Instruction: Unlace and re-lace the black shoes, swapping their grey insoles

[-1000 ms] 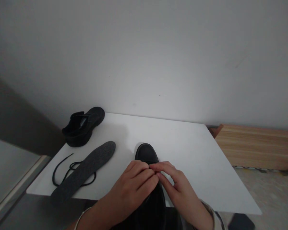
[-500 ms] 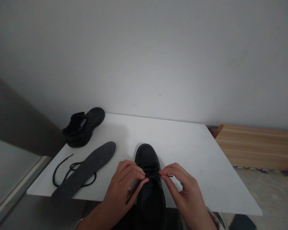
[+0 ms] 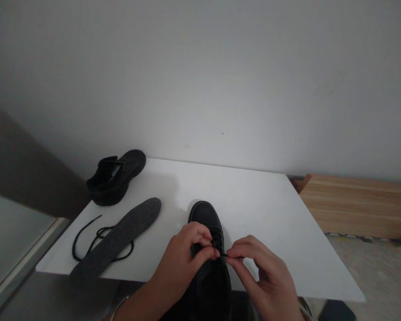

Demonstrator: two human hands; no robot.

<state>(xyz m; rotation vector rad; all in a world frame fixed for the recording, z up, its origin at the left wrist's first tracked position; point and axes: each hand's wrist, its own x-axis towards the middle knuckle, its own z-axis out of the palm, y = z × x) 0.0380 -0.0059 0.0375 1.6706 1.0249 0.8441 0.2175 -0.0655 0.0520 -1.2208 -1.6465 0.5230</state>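
Observation:
A black shoe (image 3: 207, 214) lies toe-away at the near edge of the white table (image 3: 260, 209), its heel over the edge towards me. My left hand (image 3: 183, 263) rests on the shoe's left side, fingers pinched at the lacing. My right hand (image 3: 263, 272) is just right of the shoe, thumb and forefinger pinching the end of a black lace (image 3: 224, 255) that runs across to the shoe's eyelets. Both hands hide most of the tongue and lacing.
A second black shoe (image 3: 115, 176) sits at the table's far left corner. A grey insole (image 3: 120, 234) lies on the left, over a loose black lace (image 3: 87, 236). A wooden board (image 3: 357, 205) is low at the right by the wall.
Both hands have moved nearer me along the shoe. The left hand closed in over the lacing again, and the right hand's pinch on the lace end has dropped lower and nearer the shoe.

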